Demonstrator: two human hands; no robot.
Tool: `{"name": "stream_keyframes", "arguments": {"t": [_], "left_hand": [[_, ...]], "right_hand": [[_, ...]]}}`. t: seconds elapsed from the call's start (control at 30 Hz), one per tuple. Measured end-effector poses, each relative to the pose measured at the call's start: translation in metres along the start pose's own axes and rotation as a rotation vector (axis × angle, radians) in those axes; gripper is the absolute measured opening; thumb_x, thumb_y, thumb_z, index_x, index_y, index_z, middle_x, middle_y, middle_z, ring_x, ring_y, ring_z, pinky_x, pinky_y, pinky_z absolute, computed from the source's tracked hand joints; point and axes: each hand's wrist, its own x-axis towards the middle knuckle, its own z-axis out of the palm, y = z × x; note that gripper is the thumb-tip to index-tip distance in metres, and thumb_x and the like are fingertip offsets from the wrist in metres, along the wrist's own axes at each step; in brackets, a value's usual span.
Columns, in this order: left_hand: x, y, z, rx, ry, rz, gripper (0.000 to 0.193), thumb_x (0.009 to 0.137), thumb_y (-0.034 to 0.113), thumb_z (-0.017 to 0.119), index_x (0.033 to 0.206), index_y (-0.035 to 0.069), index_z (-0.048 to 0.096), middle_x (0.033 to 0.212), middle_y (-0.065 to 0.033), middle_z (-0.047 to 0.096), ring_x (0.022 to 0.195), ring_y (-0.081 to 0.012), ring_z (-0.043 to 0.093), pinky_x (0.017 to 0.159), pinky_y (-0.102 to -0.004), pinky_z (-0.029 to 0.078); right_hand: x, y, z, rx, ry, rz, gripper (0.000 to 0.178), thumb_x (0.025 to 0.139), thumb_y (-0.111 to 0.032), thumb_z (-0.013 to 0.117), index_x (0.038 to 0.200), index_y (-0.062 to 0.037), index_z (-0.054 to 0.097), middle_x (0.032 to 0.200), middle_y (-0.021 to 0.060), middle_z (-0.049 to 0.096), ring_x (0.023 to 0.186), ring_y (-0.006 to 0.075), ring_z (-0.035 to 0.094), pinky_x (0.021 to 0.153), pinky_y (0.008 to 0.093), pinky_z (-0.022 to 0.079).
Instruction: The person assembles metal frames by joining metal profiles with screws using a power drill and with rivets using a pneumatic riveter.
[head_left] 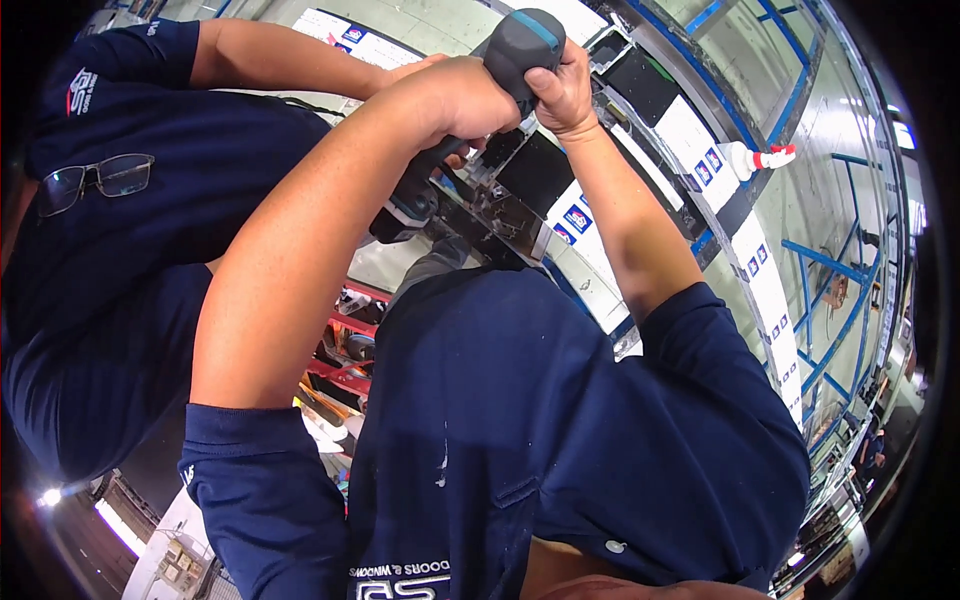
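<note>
A dark grey cordless power drill (525,48) with a teal stripe is held over a long white profile assembly (590,215) at the upper middle. My left hand (468,98) is closed around its grip, with the battery end (408,205) showing below the wrist. My right hand (566,95) presses against the tool's body from the right, thumb on the housing and fingers mostly hidden behind it. The tool's tip is out of sight. Beneath my hands lie black panels (540,175) set between white profiles, with dark metal parts beside them.
A co-worker in a navy shirt (190,200) stands close on my left, one arm (290,68) reaching behind my left wrist. A white bottle with a red nozzle (745,160) rests on the profiles. Blue metal racks (820,260) stand right; a red shelf (345,375) holds tools below.
</note>
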Motion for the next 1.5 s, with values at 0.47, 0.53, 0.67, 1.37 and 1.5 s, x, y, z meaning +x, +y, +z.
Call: {"name": "stream_keyframes", "arguments": {"t": [0.47, 0.53, 0.67, 1.37, 1.5], "left_hand": [[-0.083, 0.04, -0.038, 0.03, 0.003, 0.133, 0.013, 0.078, 0.01, 0.073, 0.087, 0.001, 0.072, 0.077, -0.005, 0.068, 0.064, -0.0129, 0.061, 0.058, -0.0294, 0.048], [-0.112, 0.03, -0.042, 0.001, 0.046, 0.277, 0.016, 0.082, 0.009, 0.074, 0.095, 0.0, 0.073, 0.08, -0.0031, 0.069, 0.069, -0.0123, 0.064, 0.064, -0.0289, 0.05], [-0.193, -0.027, -0.004, -0.2, 0.255, 0.539, 0.029, 0.087, 0.014, 0.073, 0.112, -0.002, 0.071, 0.104, -0.0096, 0.073, 0.091, -0.0163, 0.069, 0.081, -0.0314, 0.056], [-0.442, -0.564, 0.404, -0.381, 1.425, -0.775, 0.103, 0.072, -0.014, 0.067, 0.165, 0.01, 0.028, 0.136, -0.0262, 0.06, 0.124, -0.0474, 0.059, 0.106, -0.049, 0.05], [-0.441, -0.673, 0.427, -0.332, 1.484, -0.861, 0.106, 0.071, -0.015, 0.064, 0.166, 0.014, 0.026, 0.129, -0.0246, 0.061, 0.118, -0.0456, 0.061, 0.101, -0.0507, 0.051]], "right_hand": [[0.065, -0.098, 0.037, 0.081, -0.29, -0.252, 0.062, 0.084, -0.04, 0.084, 0.125, 0.0027, 0.068, 0.113, 0.0057, 0.072, 0.103, 0.0158, 0.065, 0.097, 0.032, 0.051], [0.062, -0.138, 0.055, 0.197, -0.264, -0.003, 0.058, 0.081, -0.026, 0.088, 0.128, 0.0015, 0.067, 0.114, 0.0061, 0.073, 0.103, 0.0151, 0.067, 0.095, 0.0314, 0.053], [0.047, -0.182, 0.084, -0.1, -0.604, -0.042, 0.053, 0.086, -0.036, 0.084, 0.121, 0.0011, 0.071, 0.109, 0.0074, 0.074, 0.099, 0.016, 0.068, 0.092, 0.0324, 0.054], [-0.244, 0.029, 0.276, -0.531, -1.312, 1.107, 0.039, 0.105, -0.037, 0.066, 0.119, -0.0006, 0.072, 0.095, 0.002, 0.07, 0.085, 0.0103, 0.063, 0.078, 0.0268, 0.052], [-0.284, 0.033, 0.346, -0.713, -1.561, 0.962, 0.043, 0.103, -0.04, 0.067, 0.12, 0.0, 0.073, 0.089, 0.005, 0.071, 0.08, 0.0121, 0.065, 0.076, 0.0274, 0.053]]}}
